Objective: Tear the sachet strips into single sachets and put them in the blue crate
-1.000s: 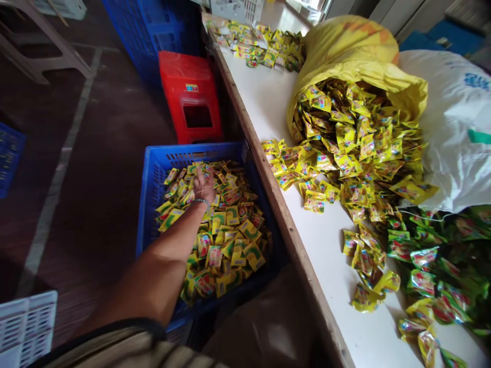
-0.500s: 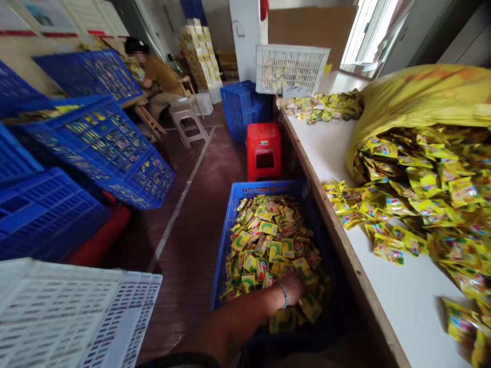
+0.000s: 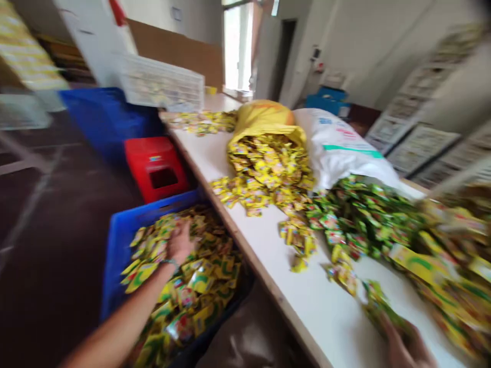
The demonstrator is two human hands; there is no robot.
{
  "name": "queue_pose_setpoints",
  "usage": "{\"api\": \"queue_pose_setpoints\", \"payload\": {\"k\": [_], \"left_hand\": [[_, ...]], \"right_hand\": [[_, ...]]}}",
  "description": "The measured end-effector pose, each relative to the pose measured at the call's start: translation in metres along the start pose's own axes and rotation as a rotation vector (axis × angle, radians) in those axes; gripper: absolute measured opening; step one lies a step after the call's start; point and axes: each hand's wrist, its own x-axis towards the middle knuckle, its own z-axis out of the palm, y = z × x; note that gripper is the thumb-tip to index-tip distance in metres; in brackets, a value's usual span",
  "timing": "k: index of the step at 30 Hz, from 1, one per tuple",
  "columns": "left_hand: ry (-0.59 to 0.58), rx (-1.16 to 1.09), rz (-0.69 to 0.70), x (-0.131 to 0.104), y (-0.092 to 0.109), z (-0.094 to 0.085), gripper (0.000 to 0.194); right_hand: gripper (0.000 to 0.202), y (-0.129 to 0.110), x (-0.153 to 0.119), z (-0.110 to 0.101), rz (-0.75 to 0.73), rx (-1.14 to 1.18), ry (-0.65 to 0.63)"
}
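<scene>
In the blue crate (image 3: pixel 108 266), my left hand (image 3: pixel 181 244), with a beaded bracelet at its wrist, lies on a heap of small yellow-and-green packets (image 3: pixel 201 278). Its fingers look stretched out and apart over the heap. My right hand (image 3: pixel 408 347) is low at the right, over the white tabletop (image 3: pixel 303 301). It touches or nearly touches a green-and-yellow packet (image 3: pixel 378 296); motion blur hides how its fingers are closed. More green packets (image 3: pixel 368 214) lie just beyond it.
A yellow sack (image 3: pixel 264 112) spills yellow packets across the table, beside a white sack (image 3: pixel 337 143) spilling green ones. The table's wooden edge (image 3: pixel 245 237) runs along the crate. A red stool (image 3: pixel 153 158) and a white basket (image 3: pixel 164 82) stand farther back.
The view has swung right, bringing the white sack and green packets into sight. My left hand has moved toward the crate's far part. My right hand has come into view over the table.
</scene>
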Motion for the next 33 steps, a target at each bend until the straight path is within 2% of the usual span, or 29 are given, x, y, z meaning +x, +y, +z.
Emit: {"api": "queue_pose_setpoints", "payload": {"k": [1, 3, 4, 5, 6, 7, 9, 10, 12, 14, 18, 23, 25, 28, 31, 33], "left_hand": [[0.139, -0.017, -0.058, 0.010, 0.017, -0.008, 0.060], [0.390, -0.109, 0.011, 0.025, 0.064, -0.022, 0.062], [0.463, -0.169, 0.078, 0.030, 0.092, -0.028, 0.063], [0.486, -0.227, 0.154, 0.034, 0.124, -0.032, 0.060], [0.455, -0.270, 0.226, 0.035, 0.157, -0.034, 0.054], [0.374, -0.290, 0.293, 0.035, 0.190, -0.033, 0.045], [0.144, -0.243, 0.395, 0.034, 0.254, -0.025, 0.029], [0.062, -0.191, 0.430, 0.032, 0.283, -0.018, 0.029], [-0.021, -0.106, 0.489, 0.026, 0.333, 0.000, 0.032], [-0.036, -0.042, 0.556, 0.013, 0.374, 0.019, 0.039], [-0.024, 0.006, 0.780, -0.032, 0.430, 0.048, 0.054], [0.044, -0.078, 1.083, -0.085, 0.488, 0.064, 0.051], [-0.010, -0.074, 1.185, -0.096, 0.519, 0.072, 0.058], [-0.185, -0.019, 1.274, -0.106, 0.562, 0.088, 0.074], [-0.327, 0.025, 1.307, -0.117, 0.582, 0.105, 0.077], [-0.340, 0.040, 1.317, -0.124, 0.577, 0.112, 0.069]], "right_hand": [[0.042, 0.002, -0.001, -0.003, 0.029, 0.002, 0.030], [0.052, 0.003, -0.001, -0.003, 0.049, 0.091, 0.020], [0.054, 0.001, -0.001, -0.002, 0.038, 0.126, 0.025], [0.055, -0.001, 0.000, 0.000, 0.038, 0.138, 0.023], [0.054, -0.002, 0.000, 0.002, 0.043, 0.148, 0.021], [0.054, -0.003, 0.000, 0.003, 0.054, 0.154, 0.025], [0.054, -0.002, 0.001, 0.005, 0.085, 0.177, 0.017], [0.053, 0.000, 0.001, 0.005, 0.097, 0.197, 0.009], [0.050, 0.005, 0.001, 0.005, 0.106, 0.250, -0.016], [0.046, 0.007, 0.001, 0.004, 0.103, 0.306, -0.051], [0.037, 0.006, 0.008, -0.005, 0.124, 0.489, -0.113], [0.029, 0.009, 0.018, -0.030, 0.173, 0.625, -0.080], [0.027, 0.016, 0.020, -0.040, 0.166, 0.647, -0.052], [0.030, 0.028, 0.023, -0.051, 0.202, 0.683, 0.063], [0.032, 0.037, 0.030, -0.059, 0.235, 0.720, 0.146], [0.034, 0.040, 0.036, -0.065, 0.223, 0.770, 0.171]]}}
